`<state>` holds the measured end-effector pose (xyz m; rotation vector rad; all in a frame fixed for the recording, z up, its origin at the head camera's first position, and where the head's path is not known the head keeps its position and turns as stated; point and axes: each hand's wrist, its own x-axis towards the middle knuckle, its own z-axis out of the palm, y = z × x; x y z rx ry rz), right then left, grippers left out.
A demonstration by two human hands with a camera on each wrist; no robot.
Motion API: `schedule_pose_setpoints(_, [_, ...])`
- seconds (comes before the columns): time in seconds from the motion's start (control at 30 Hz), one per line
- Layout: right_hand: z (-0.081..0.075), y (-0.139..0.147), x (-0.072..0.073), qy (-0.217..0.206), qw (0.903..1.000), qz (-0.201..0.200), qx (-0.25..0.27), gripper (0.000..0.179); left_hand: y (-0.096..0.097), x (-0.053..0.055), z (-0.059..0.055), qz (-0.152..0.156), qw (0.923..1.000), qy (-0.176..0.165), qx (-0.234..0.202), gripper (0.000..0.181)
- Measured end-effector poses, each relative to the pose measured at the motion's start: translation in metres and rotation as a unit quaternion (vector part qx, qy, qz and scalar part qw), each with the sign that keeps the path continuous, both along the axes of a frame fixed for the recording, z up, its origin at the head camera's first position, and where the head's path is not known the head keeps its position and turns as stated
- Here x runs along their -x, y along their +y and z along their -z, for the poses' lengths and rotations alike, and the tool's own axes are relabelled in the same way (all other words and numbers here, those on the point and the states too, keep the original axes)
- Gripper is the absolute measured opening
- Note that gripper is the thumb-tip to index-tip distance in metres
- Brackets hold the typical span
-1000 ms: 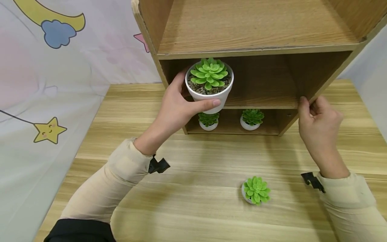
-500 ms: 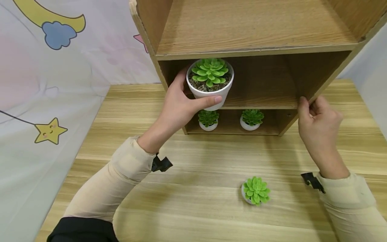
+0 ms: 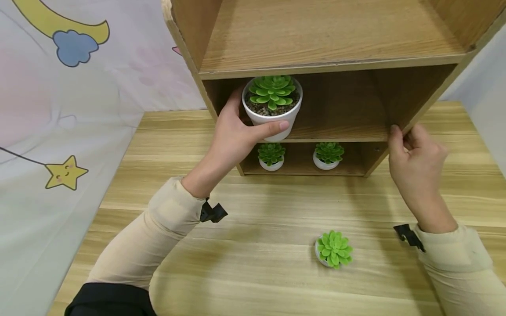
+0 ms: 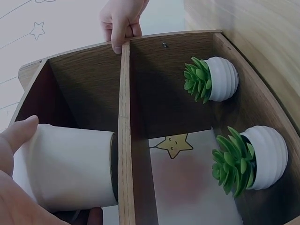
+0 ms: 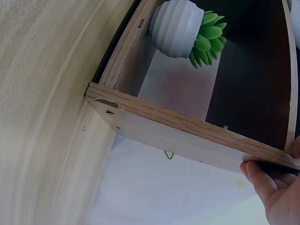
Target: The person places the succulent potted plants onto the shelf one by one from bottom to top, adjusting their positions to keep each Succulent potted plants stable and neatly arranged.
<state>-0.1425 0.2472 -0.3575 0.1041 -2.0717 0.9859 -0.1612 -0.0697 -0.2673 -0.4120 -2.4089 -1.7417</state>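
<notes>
My left hand [image 3: 237, 131] grips a white pot holding a green succulent [image 3: 272, 94], thumb across its front and fingers round its left side. In the head view the pot is at the left of the middle compartment of a wooden shelf unit [image 3: 332, 66]. The left wrist view shows the pot's base [image 4: 112, 168] close to the middle board [image 4: 124, 140]; whether they touch I cannot tell. My right hand [image 3: 419, 171] pinches the front edge of the unit's right side panel, thumb on the inner side.
Two small potted succulents [image 3: 271, 156] [image 3: 329, 155] stand in the bottom compartment. Another small succulent [image 3: 334, 249] stands on the wooden table [image 3: 253, 272] in front. A printed cloth [image 3: 79, 114] hangs at the left.
My left hand has moved the pot slightly down and deeper into the middle compartment. My right hand keeps its hold on the side panel.
</notes>
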Motion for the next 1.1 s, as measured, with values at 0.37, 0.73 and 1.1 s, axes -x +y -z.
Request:
schedule_pose_setpoints(0.37, [-0.002,0.0,0.0,0.004,0.9999,-0.016,0.004,0.021,0.003,0.006,-0.001,-0.001,0.9999,0.001,-0.015,0.088])
schedule_pose_setpoints(0.73, [-0.001,0.0,-0.001,-0.003,1.0,-0.006,-0.003,0.022,0.004,0.01,0.001,-0.015,0.9998,-0.007,-0.014,0.086])
schedule_pose_setpoints(1.1, [-0.001,0.0,-0.001,-0.001,1.0,-0.004,-0.005,0.022,0.005,0.017,0.004,-0.025,0.9995,-0.016,-0.014,0.085])
